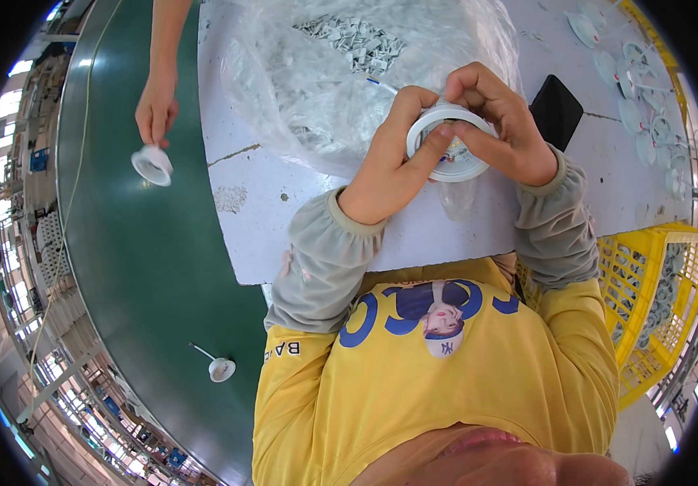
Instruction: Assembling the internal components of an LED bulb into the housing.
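A round white lamp housing with a wide ring rim (464, 172) is held up over the table, its open side turned toward me. My left hand (397, 154) grips its left side, with the thumb reaching over the rim into the opening. From the other side my right hand (515, 134) holds it, thumb also inside and bent fingers at the far edge. A white cable with a blue tip (380, 84) sticks out beyond my left fingers. What the fingertips press inside is mostly hidden. Just past the housing lies a clear plastic bag (276, 105) containing small grey clips (357, 44).
A black phone (557, 112) lies right of my hands, with several white lamp parts (649, 105) farther right. Yellow crates (636, 300) of parts stand below. Left, another person's hand (157, 105) holds a white housing (152, 166) over the green belt (155, 267); another housing (221, 369) lies there.
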A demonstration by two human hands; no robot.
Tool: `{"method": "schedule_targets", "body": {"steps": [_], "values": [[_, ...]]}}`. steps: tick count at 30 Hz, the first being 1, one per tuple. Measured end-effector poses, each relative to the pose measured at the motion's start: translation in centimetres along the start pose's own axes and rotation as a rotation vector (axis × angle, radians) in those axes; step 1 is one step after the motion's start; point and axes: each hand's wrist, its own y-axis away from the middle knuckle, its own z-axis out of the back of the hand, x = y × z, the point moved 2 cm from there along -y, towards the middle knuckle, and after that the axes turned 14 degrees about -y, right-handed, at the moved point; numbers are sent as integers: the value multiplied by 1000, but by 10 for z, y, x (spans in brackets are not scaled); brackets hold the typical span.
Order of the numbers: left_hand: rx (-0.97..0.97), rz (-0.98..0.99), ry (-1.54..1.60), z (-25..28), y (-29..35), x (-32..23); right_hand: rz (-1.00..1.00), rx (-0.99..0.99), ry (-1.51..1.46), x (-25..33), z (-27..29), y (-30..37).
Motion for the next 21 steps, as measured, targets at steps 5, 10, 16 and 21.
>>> {"method": "schedule_targets", "body": {"steps": [5,10,16,21], "values": [[-3,-74,-22,-2,0,3,10,15,2,3,0,-1],[-33,-170,-46,-1,0,12,16,6,34,0,2,-2],[-43,-75,94,-5,3,10,30,22,-7,-2,0,-3],[-16,92,124,0,2,4,4,21,-19,-8,2,-4]]}}
